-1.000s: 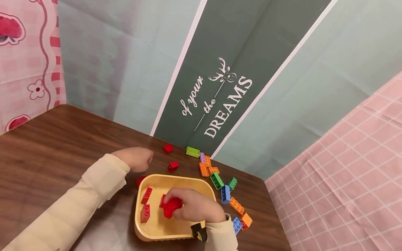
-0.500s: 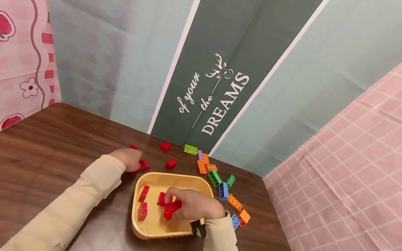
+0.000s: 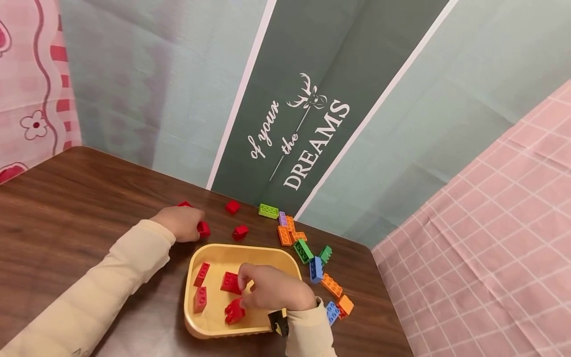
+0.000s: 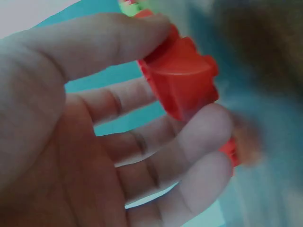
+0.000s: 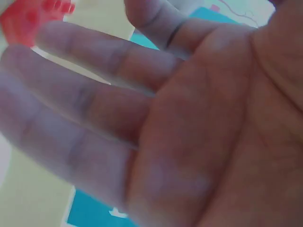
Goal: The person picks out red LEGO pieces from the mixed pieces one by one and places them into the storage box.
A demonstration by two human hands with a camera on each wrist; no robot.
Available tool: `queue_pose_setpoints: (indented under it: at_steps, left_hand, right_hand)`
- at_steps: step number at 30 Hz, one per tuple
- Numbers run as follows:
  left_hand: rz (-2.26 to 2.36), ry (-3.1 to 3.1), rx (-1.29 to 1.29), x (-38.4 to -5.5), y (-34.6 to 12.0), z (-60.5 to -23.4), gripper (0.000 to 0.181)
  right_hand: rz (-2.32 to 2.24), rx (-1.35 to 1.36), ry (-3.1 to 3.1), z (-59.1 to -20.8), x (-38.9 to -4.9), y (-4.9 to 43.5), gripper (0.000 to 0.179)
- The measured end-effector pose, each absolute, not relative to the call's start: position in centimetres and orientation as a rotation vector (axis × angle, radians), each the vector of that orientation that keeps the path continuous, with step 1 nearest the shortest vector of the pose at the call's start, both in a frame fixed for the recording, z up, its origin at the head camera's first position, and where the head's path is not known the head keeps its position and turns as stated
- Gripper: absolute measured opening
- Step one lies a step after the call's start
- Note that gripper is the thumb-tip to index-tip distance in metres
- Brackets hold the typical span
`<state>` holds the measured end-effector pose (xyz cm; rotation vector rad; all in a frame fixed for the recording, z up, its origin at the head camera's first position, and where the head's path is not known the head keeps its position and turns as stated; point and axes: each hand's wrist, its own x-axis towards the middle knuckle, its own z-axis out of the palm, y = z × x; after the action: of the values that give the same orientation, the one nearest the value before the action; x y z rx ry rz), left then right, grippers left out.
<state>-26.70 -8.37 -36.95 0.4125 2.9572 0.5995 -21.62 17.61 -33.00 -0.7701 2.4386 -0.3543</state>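
My left hand [image 3: 180, 223], left of the yellow tub [image 3: 287, 255], pinches a red curved-sided toy brick [image 4: 184, 75] between thumb and fingers. Part of another red brick [image 3: 184, 204] shows just behind that hand. Inside the tub, my right hand [image 3: 276, 288] has its fingers spread and relaxed, with nothing held. A red brick with a curved shape [image 3: 234, 311] lies on the tub floor by its thumb. Near the index finger is a second red brick [image 3: 230, 282]. Two more red bricks, a far one [image 3: 202, 274] and a near one [image 3: 200, 299], lie along the tub's left wall.
Two loose red bricks, one farther back [image 3: 232, 207] and one nearer [image 3: 240, 232], lie behind the tub. A lime brick [image 3: 268, 210] and several orange, green [image 3: 303, 251] and blue bricks [image 3: 315, 270] curve round its right side. A printed cloth wall [image 3: 312, 124] borders the table.
My right hand has let go of the curved red brick, which now lies in the tub. My left hand has moved slightly left and down to the red bricks and taken hold of one.
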Motion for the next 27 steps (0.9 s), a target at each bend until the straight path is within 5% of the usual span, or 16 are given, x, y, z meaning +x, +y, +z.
queue_pose_setpoints:
  at_steps: [7, 13, 20, 27]
  left_hand:
    - [0.881, 2.916, 0.602, -25.2, -6.8, -33.2, 0.021]
    - [0.898, 2.945, 0.852, -22.5, -3.6, -30.6, 0.035]
    - [1.137, 2.769, 0.933, -21.6, -2.0, -30.2, 0.062]
    - [1.244, 2.672, 0.975, -21.8, -2.0, -30.1, 0.063]
  right_hand:
    - [-0.45, -0.869, 2.604, -32.0, -21.8, 18.8, 0.018]
    - [-0.977, -0.935, 2.811, -30.7, -21.1, 18.9, 0.021]
    - [-1.218, -0.958, 2.825, -29.8, -21.0, 19.6, 0.034]
    - [-1.325, -0.984, 2.733, -29.5, -21.6, 20.7, 0.023]
